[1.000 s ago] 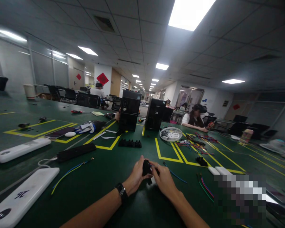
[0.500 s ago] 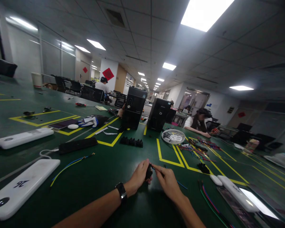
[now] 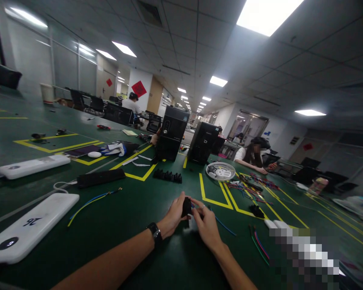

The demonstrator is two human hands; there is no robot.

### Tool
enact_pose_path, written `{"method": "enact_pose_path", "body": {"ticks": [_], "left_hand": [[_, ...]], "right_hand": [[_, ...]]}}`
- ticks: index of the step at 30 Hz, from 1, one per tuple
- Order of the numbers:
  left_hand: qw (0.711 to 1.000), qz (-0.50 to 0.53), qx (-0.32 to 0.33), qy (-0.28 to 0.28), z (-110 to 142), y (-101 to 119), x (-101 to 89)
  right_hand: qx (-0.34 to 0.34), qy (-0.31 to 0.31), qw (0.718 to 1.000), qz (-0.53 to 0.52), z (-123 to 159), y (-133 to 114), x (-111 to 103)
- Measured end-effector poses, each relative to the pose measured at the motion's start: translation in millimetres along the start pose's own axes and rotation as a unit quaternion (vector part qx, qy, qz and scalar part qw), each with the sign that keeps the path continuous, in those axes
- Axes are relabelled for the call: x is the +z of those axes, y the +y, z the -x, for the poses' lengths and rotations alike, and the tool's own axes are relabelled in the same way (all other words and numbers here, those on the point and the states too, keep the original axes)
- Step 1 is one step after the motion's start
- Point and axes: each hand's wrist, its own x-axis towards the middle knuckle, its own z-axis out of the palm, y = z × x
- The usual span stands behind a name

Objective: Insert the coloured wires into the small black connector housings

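Observation:
Near the front middle of the table, my left hand (image 3: 173,217) grips a small black terminal block (image 3: 186,207), holding it upright between thumb and fingers. My right hand (image 3: 206,220) is closed in a pinch at the block's right side, on a blue wire (image 3: 225,226) whose length shows beyond the hand. The fingers hide where wire and block meet. Farther out lies a row of similar black blocks (image 3: 167,176). Blue and yellow wires (image 3: 92,204) rest to the left, and red, blue and green wires (image 3: 261,245) to the right.
Two black computer towers (image 3: 173,133) stand ahead. A white round basket (image 3: 220,171) and a tangle of wires (image 3: 254,187) lie to the right. White power banks (image 3: 33,225) are at the left. A person (image 3: 254,155) sits across the table. Part of the right foreground is pixelated.
Both hands have moved slightly up and away from me with the block. The block has turned, showing more of its face, and my right fingers have closed in against it.

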Motion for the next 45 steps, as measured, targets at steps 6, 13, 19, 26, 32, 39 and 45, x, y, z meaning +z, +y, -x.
{"method": "enact_pose_path", "body": {"ticks": [6,13,19,26,32,39,45], "left_hand": [[0.995,0.023,0.054,0.079,-9.8,-4.5,4.2],[0.988,-0.028,0.126,0.088,-15.8,-9.3,-2.3],[0.987,0.004,0.144,0.073,-16.7,-9.6,3.0],[0.987,0.082,0.040,0.134,-13.3,-9.2,2.2],[0.965,-0.128,0.212,0.092,-21.8,-7.1,-3.8],[0.987,-0.024,0.145,0.068,-21.2,-7.7,-4.1],[0.975,-0.071,0.208,0.036,-16.7,-8.6,3.6]], "right_hand": [[0.011,0.026,0.997,0.075,2.6,-4.0,6.5],[0.005,-0.014,0.992,0.125,0.7,-18.6,7.0],[0.003,0.032,0.992,0.125,-0.4,-22.9,3.1],[0.013,-0.029,0.986,0.165,6.9,-14.5,20.7],[0.031,-0.010,0.982,0.186,5.4,-20.1,16.8],[0.035,-0.010,0.988,0.150,4.3,-22.2,21.3],[0.033,0.064,0.992,0.102,-1.0,-24.5,-2.1]]}}
